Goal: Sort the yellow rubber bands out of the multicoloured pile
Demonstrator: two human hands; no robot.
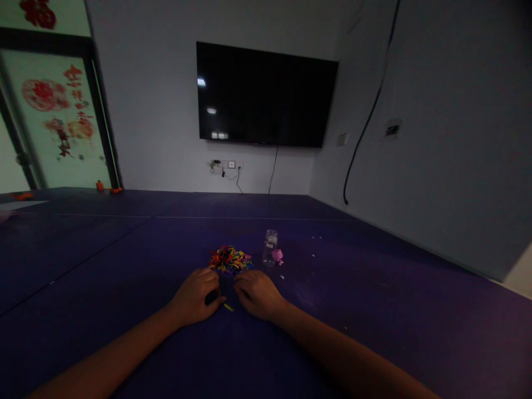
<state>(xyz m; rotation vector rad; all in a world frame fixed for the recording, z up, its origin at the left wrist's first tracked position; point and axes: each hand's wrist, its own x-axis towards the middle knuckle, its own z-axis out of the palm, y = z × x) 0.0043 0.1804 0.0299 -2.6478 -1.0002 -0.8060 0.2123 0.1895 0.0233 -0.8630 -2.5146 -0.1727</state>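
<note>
Purple table point(399, 310) stretches wide right of the clear jar point(270, 249); the colourful pile point(230, 259) sits just beyond both hands. Left hand point(216, 288) curls, thumb apart, near a yellow-green strip point(228, 307); right hand point(238, 285) hides its grip.

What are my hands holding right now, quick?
Left hand: curled, thumb by the yellow-green strip; can't tell if it's holding anything.
Right hand: curled near the colorful pile; can't tell either.
</note>
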